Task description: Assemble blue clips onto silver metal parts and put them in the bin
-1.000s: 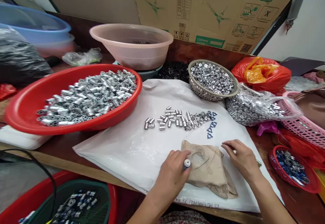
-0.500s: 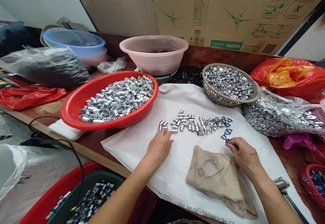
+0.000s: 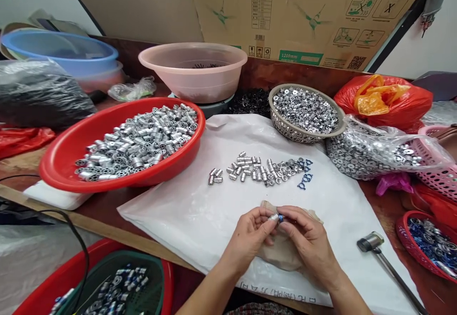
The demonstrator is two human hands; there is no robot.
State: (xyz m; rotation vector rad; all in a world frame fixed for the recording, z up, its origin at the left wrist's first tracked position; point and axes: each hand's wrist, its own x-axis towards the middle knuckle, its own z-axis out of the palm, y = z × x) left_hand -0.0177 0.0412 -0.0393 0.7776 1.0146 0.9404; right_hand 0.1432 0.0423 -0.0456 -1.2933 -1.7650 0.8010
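My left hand [image 3: 254,231] pinches a small silver metal cylinder [image 3: 274,217] between thumb and fingers. Against its end, my right hand [image 3: 303,234] holds a small blue part [image 3: 280,218]. Both hands meet above a folded beige cloth [image 3: 282,256], which they partly cover. Beyond them on the white sheet [image 3: 193,210] lie loose silver cylinders [image 3: 246,161], flat silver rings [image 3: 283,172] and several blue ring-shaped pieces [image 3: 305,178]. Whether the blue part is inside the cylinder or only touching it, I cannot tell.
A red basin [image 3: 60,162] of silver cylinders stands left. Behind are a pink basin [image 3: 193,82] and a grey basket [image 3: 307,136] of metal discs. At right lie a hammer [image 3: 389,267], a bag of discs [image 3: 360,155] and a small red basket [image 3: 405,239] of blue parts.
My left hand has picked up a silver cylinder and come right; my right hand has moved left with a blue part. Both now meet over the cloth. The camera view has shifted right.
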